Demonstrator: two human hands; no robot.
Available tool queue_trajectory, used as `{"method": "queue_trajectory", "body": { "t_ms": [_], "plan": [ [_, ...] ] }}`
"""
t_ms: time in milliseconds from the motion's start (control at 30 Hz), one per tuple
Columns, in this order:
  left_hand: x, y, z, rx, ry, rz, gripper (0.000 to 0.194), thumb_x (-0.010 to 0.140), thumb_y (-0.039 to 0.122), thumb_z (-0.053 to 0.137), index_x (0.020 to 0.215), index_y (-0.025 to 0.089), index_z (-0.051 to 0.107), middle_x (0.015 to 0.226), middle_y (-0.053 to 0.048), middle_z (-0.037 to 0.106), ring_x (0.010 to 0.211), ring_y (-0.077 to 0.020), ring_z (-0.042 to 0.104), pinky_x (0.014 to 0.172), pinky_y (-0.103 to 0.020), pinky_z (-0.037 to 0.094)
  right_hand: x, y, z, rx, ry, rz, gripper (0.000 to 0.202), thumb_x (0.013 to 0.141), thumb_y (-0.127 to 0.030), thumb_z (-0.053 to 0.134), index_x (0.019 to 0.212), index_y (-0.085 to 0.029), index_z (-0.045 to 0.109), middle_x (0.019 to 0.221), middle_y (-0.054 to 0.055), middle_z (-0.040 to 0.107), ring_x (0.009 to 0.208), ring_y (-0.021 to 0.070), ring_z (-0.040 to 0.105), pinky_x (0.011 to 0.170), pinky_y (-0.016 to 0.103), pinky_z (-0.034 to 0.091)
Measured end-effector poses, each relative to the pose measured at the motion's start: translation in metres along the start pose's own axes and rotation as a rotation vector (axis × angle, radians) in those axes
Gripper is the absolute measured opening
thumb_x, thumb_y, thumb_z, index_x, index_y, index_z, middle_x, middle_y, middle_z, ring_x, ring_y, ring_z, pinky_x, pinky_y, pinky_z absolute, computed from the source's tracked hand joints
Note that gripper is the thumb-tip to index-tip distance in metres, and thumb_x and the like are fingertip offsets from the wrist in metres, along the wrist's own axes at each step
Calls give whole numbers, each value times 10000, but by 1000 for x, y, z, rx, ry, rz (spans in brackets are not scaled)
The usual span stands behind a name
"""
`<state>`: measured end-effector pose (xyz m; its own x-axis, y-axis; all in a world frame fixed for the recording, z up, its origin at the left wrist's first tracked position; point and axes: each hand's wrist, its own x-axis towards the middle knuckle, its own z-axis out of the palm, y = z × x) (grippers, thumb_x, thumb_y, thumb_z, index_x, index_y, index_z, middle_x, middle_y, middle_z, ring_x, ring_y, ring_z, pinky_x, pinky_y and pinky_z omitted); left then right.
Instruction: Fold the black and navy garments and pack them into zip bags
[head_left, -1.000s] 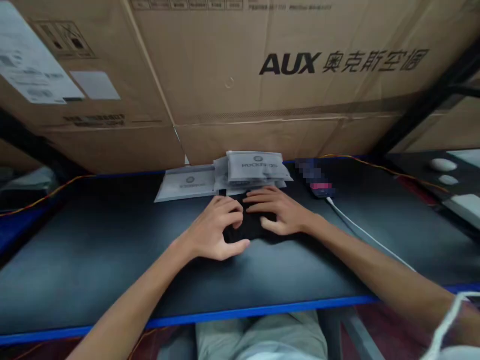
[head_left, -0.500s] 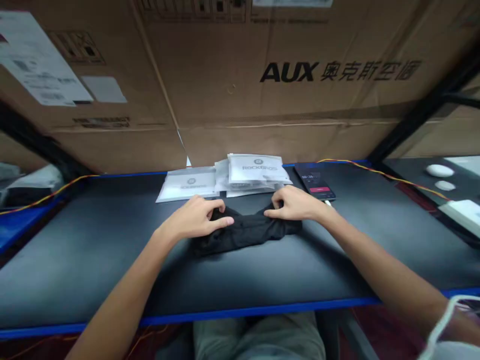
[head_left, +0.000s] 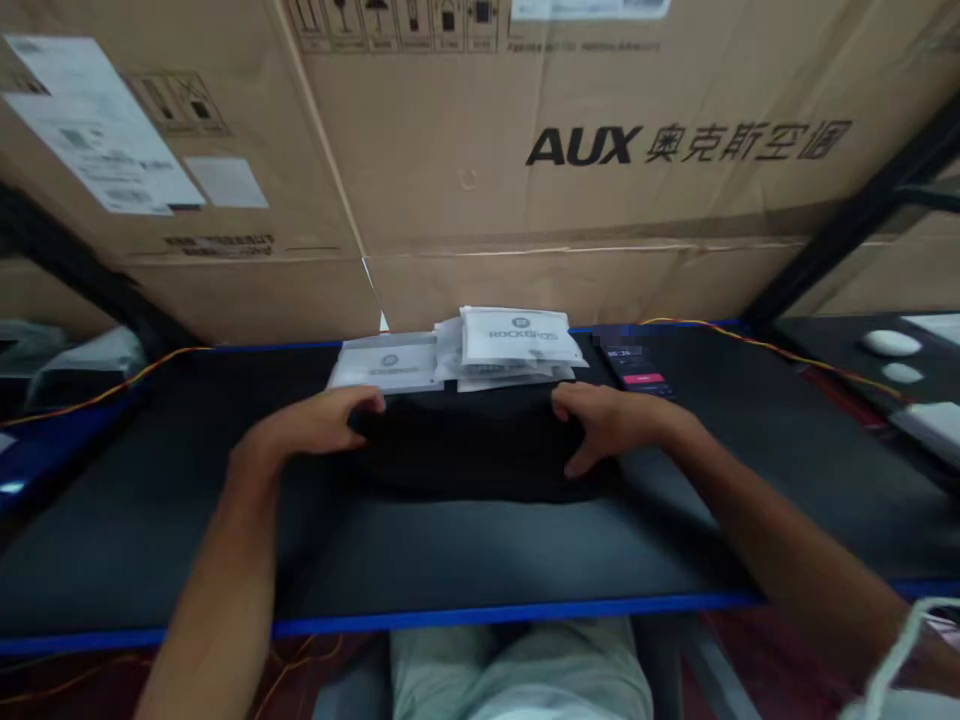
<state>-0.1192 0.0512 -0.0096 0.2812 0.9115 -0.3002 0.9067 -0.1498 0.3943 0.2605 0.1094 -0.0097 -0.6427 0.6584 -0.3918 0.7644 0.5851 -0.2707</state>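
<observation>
A black cloth (head_left: pixel 472 450) lies spread out on the dark table top (head_left: pixel 420 560), its folds hard to make out. At its left end is my left hand (head_left: pixel 322 425), fingers curled over the cloth's upper edge. My right hand (head_left: pixel 607 425) is at the right end, thumb and fingers bent around the fabric's edge. Just behind the cloth lie a stack of white printed packets (head_left: pixel 517 338) and a flatter white packet (head_left: pixel 386 362).
A phone (head_left: pixel 637 365) with a lit screen lies right of the packets. Large cardboard boxes (head_left: pixel 450 200) stand behind the table. A yellow-red cable (head_left: pixel 780 350) runs along the back right. White rounded objects (head_left: pixel 892 343) sit at the far right.
My left hand has moved left and my right hand slightly right. The black cloth, bunched before, is now wider and flatter between them. The view has brightened at the boxes.
</observation>
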Motion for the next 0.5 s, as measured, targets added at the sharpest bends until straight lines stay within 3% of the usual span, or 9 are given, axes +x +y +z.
{"method": "queue_trajectory", "body": {
  "t_ms": [100, 200, 233, 400, 500],
  "plan": [
    [0, 1, 0, -10, 158, 57, 325, 662, 250, 569, 976, 196, 634, 1060, -75, 679, 1018, -262, 607, 953, -400, 466, -4, -6, 1, -58, -15, 13, 680, 485, -555, 841, 968, -194, 526, 1110, 107, 576, 1002, 317, 581, 788, 368, 466],
    [8, 24, 10, -33, 312, 228, 231, 768, 269, 545, 967, 199, 639, 1062, -68, 662, 1033, -237, 590, 969, -382, 445, -8, -13, 3, -100, -16, -3, 770, 461, -581, 850, 1040, -176, 543, 1173, 136, 562, 1074, 358, 559, 876, 447, 473],
    [11, 34, 15, -50, 306, 263, 198, 812, 305, 543, 947, 196, 638, 1025, -63, 662, 1002, -225, 593, 937, -359, 455, -10, -16, 4, -105, -14, -13, 797, 461, -586, 850, 1069, -170, 548, 1188, 145, 560, 1089, 368, 554, 894, 470, 472],
    [16, 64, 33, 51, 13, 254, 260, 812, 449, 652, 859, 194, 628, 886, -32, 655, 843, -211, 586, 757, -307, 436, -20, -27, 6, -143, -14, -36, 951, 441, -561, 879, 1223, -128, 556, 1292, 202, 543, 1168, 411, 549, 996, 538, 444],
    [12, 63, 29, 23, 15, 293, 250, 809, 417, 679, 776, 184, 593, 858, -21, 619, 821, -188, 564, 751, -289, 416, -24, -32, 9, -155, -41, -9, 1077, 438, -545, 881, 1354, -117, 512, 1448, 246, 447, 1264, 446, 507, 1059, 584, 394]
  ]
}}
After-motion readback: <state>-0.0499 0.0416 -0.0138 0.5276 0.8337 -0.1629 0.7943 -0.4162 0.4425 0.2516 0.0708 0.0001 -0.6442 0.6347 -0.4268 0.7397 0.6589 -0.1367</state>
